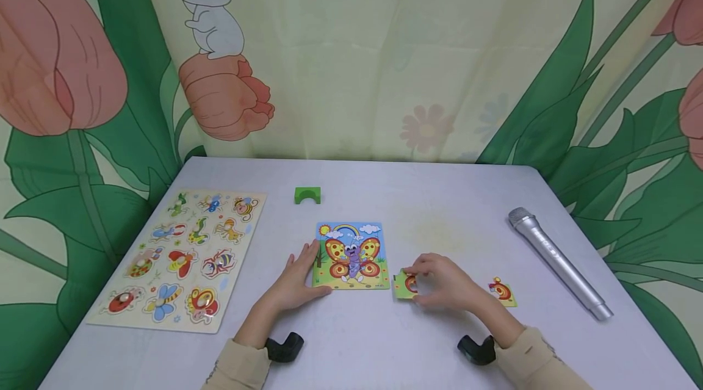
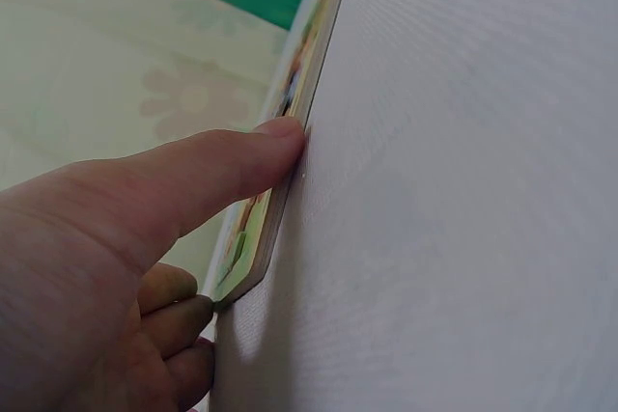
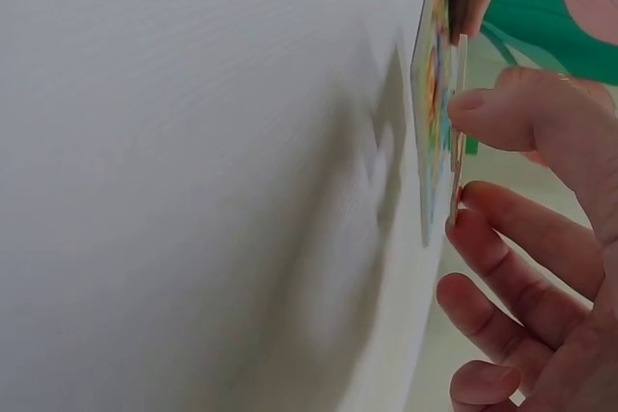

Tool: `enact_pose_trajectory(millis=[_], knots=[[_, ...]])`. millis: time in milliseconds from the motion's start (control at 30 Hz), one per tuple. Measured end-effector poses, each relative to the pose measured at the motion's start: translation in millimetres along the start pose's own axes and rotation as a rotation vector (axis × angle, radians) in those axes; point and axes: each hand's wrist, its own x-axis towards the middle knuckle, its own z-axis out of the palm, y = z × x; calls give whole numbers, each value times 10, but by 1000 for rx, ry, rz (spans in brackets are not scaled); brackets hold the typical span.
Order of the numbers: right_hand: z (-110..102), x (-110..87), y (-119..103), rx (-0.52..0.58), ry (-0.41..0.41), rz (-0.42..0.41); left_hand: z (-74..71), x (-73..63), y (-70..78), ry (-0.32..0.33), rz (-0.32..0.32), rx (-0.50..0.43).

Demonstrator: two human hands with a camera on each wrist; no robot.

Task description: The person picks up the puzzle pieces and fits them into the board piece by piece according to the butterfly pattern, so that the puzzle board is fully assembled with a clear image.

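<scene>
A square butterfly puzzle board [image 1: 352, 256] lies flat on the white table. My left hand [image 1: 299, 277] rests along its left side, fingers stretched up the edge and thumb [image 2: 280, 137] at the near edge. Just right of the board, my right hand [image 1: 442, 280] pinches a green puzzle piece [image 1: 403, 286] with an orange-red spiral. Seen edge-on in the right wrist view, the thin piece [image 3: 457, 176] is raised off the table between thumb and fingers. Part of its picture is hidden behind the fingers. Another spiral puzzle piece [image 1: 506, 299] lies to the right of that hand.
On the left lies a large insect peg-puzzle board [image 1: 187, 243]. Beyond the butterfly board stands a green arch block [image 1: 307, 195]. A silver microphone [image 1: 560, 263] lies slanted on the right. A printed curtain [image 1: 351, 72] hangs behind the table [image 1: 351, 341].
</scene>
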Motion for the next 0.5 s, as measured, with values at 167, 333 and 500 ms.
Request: enact_pose_trajectory(millis=[167, 333, 500], knots=[[28, 127, -96, 24, 2, -38, 3, 3, -4, 2, 0, 1], [59, 283, -198, 24, -3, -61, 2, 1, 1, 1, 1, 1], [111, 447, -288, 2, -5, -102, -3, 4, -6, -1, 10, 4]])
